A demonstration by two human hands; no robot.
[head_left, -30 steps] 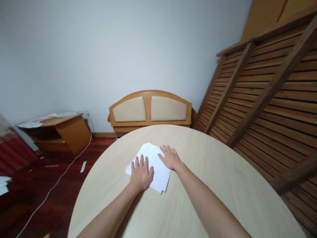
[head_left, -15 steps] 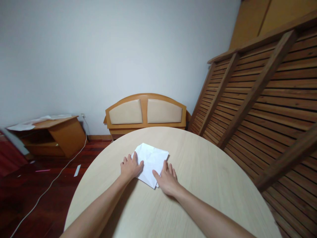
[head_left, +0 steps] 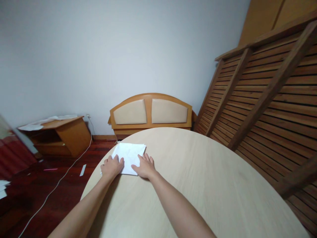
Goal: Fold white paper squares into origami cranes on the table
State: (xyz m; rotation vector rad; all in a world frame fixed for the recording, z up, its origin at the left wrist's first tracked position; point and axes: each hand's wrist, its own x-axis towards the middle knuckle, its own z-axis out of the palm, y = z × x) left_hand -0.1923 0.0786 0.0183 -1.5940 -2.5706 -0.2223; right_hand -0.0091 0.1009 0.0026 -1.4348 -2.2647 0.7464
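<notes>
A small stack of white paper (head_left: 130, 153) lies flat near the left edge of the round table. My left hand (head_left: 112, 166) rests over its left side, palm down, thumb on the top sheet and fingers apart. On the opposite side, my right hand (head_left: 145, 166) has its thumb on the paper's lower right and its spread fingers along the right edge. Parts of both side edges are covered by my hands. A corner of another sheet peeks out beside my left hand.
The pale round table (head_left: 193, 172) fills the front. Behind it stands a padded headboard (head_left: 148, 96). A slatted wooden frame (head_left: 262, 96) leans at the right. On the left are a low wooden cabinet (head_left: 76, 137), a white cable (head_left: 59, 181) and papers (head_left: 3, 188) on the floor.
The paper stack has shifted left across the table and turned slightly, its near edge now more level. Both hands have moved left along with it. The camera view has also swung somewhat left.
</notes>
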